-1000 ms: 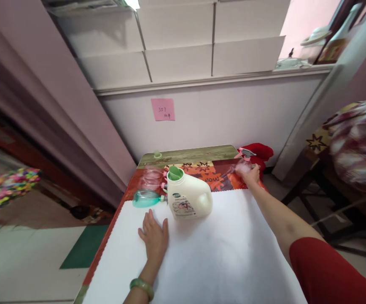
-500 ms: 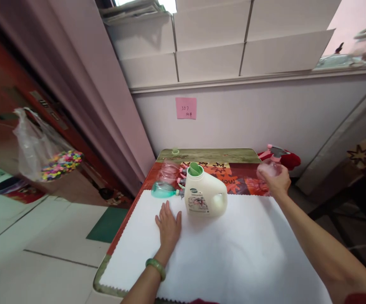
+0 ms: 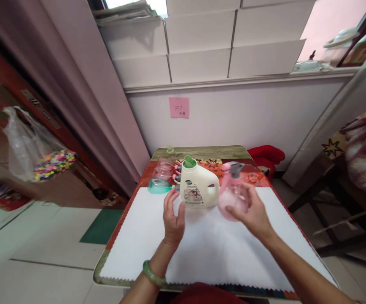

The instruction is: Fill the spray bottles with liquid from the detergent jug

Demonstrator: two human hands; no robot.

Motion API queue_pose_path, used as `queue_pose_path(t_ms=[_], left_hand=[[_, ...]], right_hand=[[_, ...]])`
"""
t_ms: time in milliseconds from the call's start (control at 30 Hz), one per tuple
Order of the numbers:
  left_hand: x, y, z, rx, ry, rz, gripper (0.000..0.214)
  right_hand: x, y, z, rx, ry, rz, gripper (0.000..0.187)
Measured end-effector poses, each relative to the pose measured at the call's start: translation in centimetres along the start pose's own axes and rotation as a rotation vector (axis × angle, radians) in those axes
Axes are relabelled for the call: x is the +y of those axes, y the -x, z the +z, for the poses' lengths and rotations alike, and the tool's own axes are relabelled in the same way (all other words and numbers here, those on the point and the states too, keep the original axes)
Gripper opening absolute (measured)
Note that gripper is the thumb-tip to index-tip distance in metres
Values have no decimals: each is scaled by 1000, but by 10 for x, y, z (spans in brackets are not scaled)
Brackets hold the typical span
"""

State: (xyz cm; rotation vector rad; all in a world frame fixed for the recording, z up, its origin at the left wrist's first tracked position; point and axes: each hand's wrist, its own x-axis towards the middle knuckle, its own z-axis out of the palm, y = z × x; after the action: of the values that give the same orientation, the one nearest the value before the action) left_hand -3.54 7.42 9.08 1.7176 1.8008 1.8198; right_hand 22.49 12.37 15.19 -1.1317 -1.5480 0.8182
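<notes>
My right hand [image 3: 252, 211] is wrapped round a clear pink spray bottle [image 3: 232, 202] with a pink and grey trigger head. It is upright and a little blurred, just right of a cream jug [image 3: 198, 185] that has a green spout in its open mouth and a printed label. My left hand [image 3: 173, 217], a green bangle on its wrist, is raised with its fingers apart and nothing in them, in front of the jug's left side. Behind it lie a teal spray bottle [image 3: 158, 185] and clear pink spray bottles [image 3: 164, 169] on their sides, heads toward the jug.
A white scalloped cloth [image 3: 208, 249] covers the front of the table. A small green cap [image 3: 170, 149] sits at the back left edge. A pink note [image 3: 179, 107] is stuck on the wall behind. At right stands a dark stool [image 3: 335, 219].
My right hand has brought the pink spray bottle from the table's right back side inward, next to the jug. My left hand has lifted off the cloth. The view has shifted slightly right.
</notes>
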Motion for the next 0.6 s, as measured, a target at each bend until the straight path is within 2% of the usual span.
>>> queue_pose_path(t_ms=[33, 100, 167, 267, 333, 400, 467, 533, 600], left_hand=[[23, -3, 1, -47, 104, 45, 29], [65, -9, 3, -133, 280, 10, 30], [92, -12, 5, -225, 451, -185, 42], [109, -15, 3, -274, 641, -475, 44], [111, -18, -2, -213, 713, -557, 40], [109, -23, -9, -139, 773, -584, 35], [107, -27, -16, -115, 843, -606, 34], [105, -30, -21, -145, 935, -618, 36], [104, -30, -22, -204, 1044, -628, 37]], right_hand=[[-3, 11, 12, -62, -14, 25, 71], [-10, 28, 33, -131, -17, 44, 66], [-18, 40, 51, -142, 33, 31, 65], [-25, 52, 68, -43, 160, -76, 73], [-25, 59, 72, -14, 150, -172, 82], [-25, 65, 71, -70, -11, -168, 87], [-26, 71, 70, -124, -273, 25, 82], [-26, 75, 70, -227, -570, 375, 77], [-24, 79, 73, -516, -890, 747, 96]])
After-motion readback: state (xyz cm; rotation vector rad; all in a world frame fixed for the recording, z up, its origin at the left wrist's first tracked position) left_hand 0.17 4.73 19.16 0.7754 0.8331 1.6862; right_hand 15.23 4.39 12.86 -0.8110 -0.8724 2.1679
